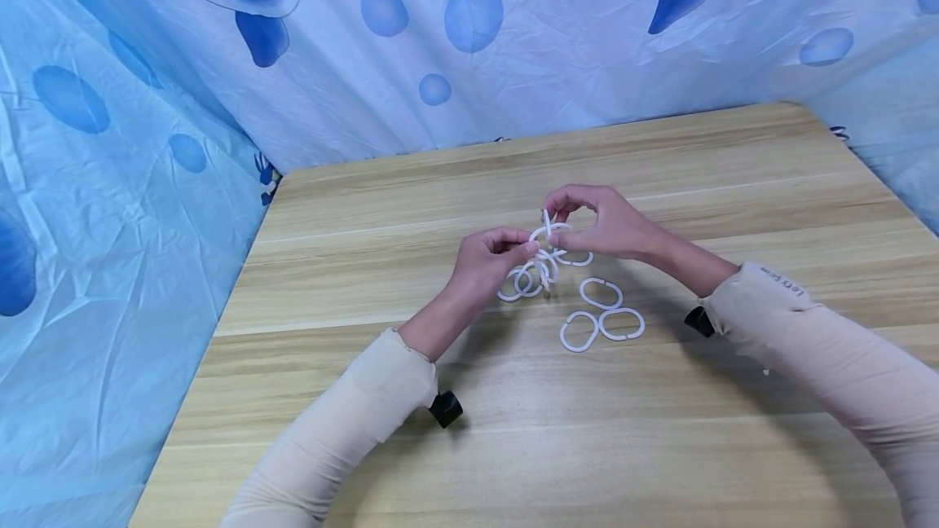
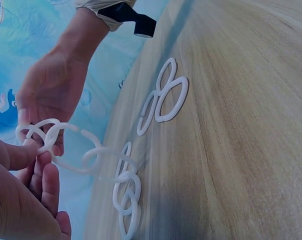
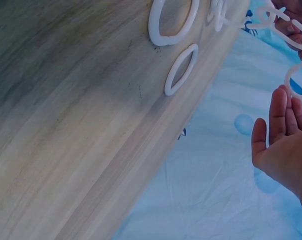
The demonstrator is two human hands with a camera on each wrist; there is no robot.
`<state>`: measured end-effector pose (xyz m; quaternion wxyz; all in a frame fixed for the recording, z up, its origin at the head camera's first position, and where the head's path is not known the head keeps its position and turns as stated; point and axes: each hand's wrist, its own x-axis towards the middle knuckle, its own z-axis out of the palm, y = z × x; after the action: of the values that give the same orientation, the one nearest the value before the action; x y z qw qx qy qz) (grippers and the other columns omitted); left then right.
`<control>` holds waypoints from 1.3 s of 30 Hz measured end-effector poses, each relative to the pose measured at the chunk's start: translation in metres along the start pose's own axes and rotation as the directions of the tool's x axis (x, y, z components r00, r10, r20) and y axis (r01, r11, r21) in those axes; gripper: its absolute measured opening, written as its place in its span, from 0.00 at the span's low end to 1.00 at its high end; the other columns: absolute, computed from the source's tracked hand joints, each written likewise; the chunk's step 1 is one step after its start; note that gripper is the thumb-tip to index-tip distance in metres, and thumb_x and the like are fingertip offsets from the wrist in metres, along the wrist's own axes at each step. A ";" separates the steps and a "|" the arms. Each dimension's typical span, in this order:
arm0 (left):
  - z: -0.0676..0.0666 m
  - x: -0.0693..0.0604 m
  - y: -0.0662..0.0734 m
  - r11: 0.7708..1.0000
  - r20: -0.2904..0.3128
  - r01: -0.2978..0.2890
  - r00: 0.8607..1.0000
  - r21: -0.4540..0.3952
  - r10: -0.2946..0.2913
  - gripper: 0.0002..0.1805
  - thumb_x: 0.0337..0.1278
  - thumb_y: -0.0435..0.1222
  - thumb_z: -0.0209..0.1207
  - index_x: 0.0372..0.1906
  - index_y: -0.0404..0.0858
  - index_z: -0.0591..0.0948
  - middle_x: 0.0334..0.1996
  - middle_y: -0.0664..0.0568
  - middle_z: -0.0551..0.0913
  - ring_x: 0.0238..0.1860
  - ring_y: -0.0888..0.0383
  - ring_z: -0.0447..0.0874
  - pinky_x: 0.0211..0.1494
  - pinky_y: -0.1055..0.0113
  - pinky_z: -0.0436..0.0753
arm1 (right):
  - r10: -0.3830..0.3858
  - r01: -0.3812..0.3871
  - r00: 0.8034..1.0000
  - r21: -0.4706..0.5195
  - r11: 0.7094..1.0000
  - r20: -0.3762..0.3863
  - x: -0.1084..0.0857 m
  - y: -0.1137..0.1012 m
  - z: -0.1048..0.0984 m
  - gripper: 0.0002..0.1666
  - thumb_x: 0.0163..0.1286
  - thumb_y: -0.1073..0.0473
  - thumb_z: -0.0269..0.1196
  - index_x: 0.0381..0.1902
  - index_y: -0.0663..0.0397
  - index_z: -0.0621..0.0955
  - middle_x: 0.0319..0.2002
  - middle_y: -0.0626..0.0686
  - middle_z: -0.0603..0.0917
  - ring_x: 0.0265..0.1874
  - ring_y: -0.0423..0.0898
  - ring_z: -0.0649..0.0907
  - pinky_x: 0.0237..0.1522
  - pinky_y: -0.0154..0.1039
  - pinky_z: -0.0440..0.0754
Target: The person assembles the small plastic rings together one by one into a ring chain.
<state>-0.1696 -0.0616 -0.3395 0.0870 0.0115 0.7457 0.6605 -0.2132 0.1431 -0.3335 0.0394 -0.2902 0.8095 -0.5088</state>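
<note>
My left hand [image 1: 480, 263] pinches a white plastic chain link [image 2: 55, 131] between thumb and fingers. That link belongs to a chain of several white oval links, whose lower part [image 2: 137, 192] hangs down and lies on the table. Just to the right, my right hand [image 1: 616, 226] holds a white link [image 1: 547, 222] at the upper end of the chain, its thumb and fingers curled around it. The fingertips partly hide where the held links meet. Close in front of the hands lie loose white links [image 1: 562, 338], each with a small gap in its oval.
The wood-grain table [image 1: 587, 446] stretches out on all sides of the links. Behind and to the left hangs a blue curtain [image 1: 330, 96] with whale and bubble prints. A black wrist camera [image 1: 445, 409] sits under the left sleeve, another [image 1: 699, 321] under the right.
</note>
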 end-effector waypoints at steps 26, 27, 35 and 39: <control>0.000 0.000 0.003 1.000 -0.016 -0.002 1.000 -0.015 0.002 0.15 0.58 0.43 0.65 0.44 0.37 0.86 0.36 0.51 0.85 0.46 0.47 0.81 0.59 0.53 0.75 | -0.064 0.060 0.997 -0.104 0.993 -0.033 -0.001 0.004 0.006 0.19 0.54 0.58 0.73 0.44 0.51 0.81 0.40 0.52 0.82 0.42 0.44 0.77 0.53 0.46 0.67; 0.000 0.000 0.003 1.000 -0.014 -0.003 1.000 -0.014 0.003 0.15 0.58 0.43 0.65 0.44 0.37 0.86 0.36 0.51 0.86 0.46 0.47 0.81 0.59 0.53 0.75 | -0.070 0.066 0.997 -0.110 0.992 -0.032 -0.001 0.004 0.006 0.19 0.54 0.58 0.73 0.44 0.50 0.81 0.40 0.51 0.82 0.42 0.44 0.77 0.53 0.46 0.67; 0.002 -0.001 0.007 1.000 0.001 -0.013 1.000 0.002 0.013 0.14 0.57 0.43 0.65 0.42 0.37 0.86 0.32 0.51 0.86 0.43 0.49 0.81 0.55 0.60 0.77 | -0.279 0.266 0.960 -0.238 0.934 -0.022 -0.001 0.005 0.010 0.22 0.50 0.60 0.73 0.44 0.53 0.80 0.39 0.49 0.82 0.39 0.45 0.77 0.48 0.46 0.69; 0.003 0.000 0.006 1.000 -0.005 -0.019 1.000 -0.004 0.019 0.13 0.57 0.40 0.66 0.42 0.36 0.86 0.31 0.51 0.86 0.38 0.57 0.81 0.52 0.63 0.78 | -0.410 0.385 0.912 -0.319 0.866 -0.009 0.000 0.006 0.013 0.23 0.48 0.60 0.72 0.44 0.55 0.79 0.38 0.49 0.82 0.38 0.47 0.77 0.46 0.46 0.67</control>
<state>-0.1698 -0.0579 -0.3336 0.0792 0.0168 0.7444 0.6629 -0.2115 0.1350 -0.3448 -0.1435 -0.4334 0.8030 -0.3830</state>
